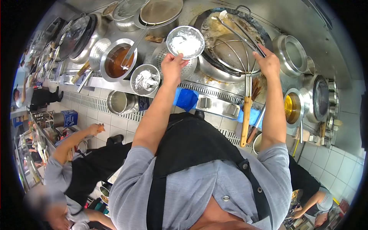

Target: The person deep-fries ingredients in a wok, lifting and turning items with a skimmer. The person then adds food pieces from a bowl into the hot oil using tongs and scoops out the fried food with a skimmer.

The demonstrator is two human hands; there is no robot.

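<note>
My left hand [173, 68] grips the near rim of a small metal bowl [186, 42] that has white, flour-coated pieces in it. In my right hand [267, 61] is a pair of long metal tongs [240, 33], its tips reaching over the wok [205, 28] of bubbling oil. A whitish piece [221, 15] shows at the tong tips; whether they grip it I cannot tell. Across the wok's near side rests a wire-mesh skimmer [234, 53], its wooden handle [246, 119] pointing toward me, below my right hand.
Left of my left arm stand a bowl of white-coated pieces [145, 81] and a pot of reddish-brown sauce [116, 63] with a ladle. A perforated strainer [159, 57] lies beneath the held bowl. Yellow oil fills a pot [294, 107] at right. Co-workers stand behind on both sides.
</note>
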